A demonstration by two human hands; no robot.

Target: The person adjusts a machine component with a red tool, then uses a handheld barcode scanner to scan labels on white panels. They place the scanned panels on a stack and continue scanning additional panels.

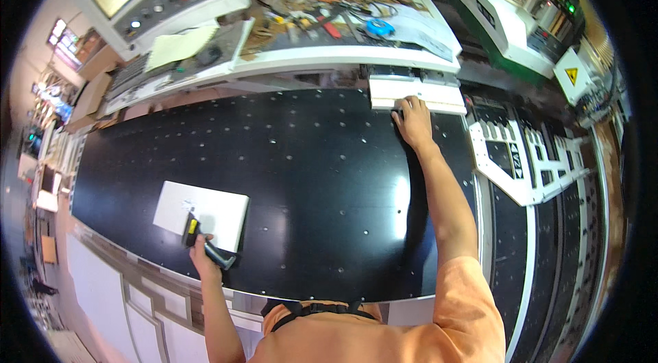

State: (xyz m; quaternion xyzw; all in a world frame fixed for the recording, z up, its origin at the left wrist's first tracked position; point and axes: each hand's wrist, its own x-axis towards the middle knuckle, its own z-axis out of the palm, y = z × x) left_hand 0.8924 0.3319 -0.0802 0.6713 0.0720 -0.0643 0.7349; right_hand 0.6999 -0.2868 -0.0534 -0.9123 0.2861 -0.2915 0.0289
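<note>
At eight o'clock, the left hand (203, 251) grips a scanner-like tool (192, 227), apparently aimed at the white panel (232, 208) beneath. At two, the right hand (414, 123) touches a pale board (389, 91), perhaps steadying it; grasp unclear.

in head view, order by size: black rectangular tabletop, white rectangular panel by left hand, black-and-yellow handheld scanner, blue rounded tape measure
Black tabletop
White panel
Handheld scanner
Blue tape measure

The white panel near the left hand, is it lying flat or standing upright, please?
Flat: the white panel shows its broad face upward on the black table.
</note>
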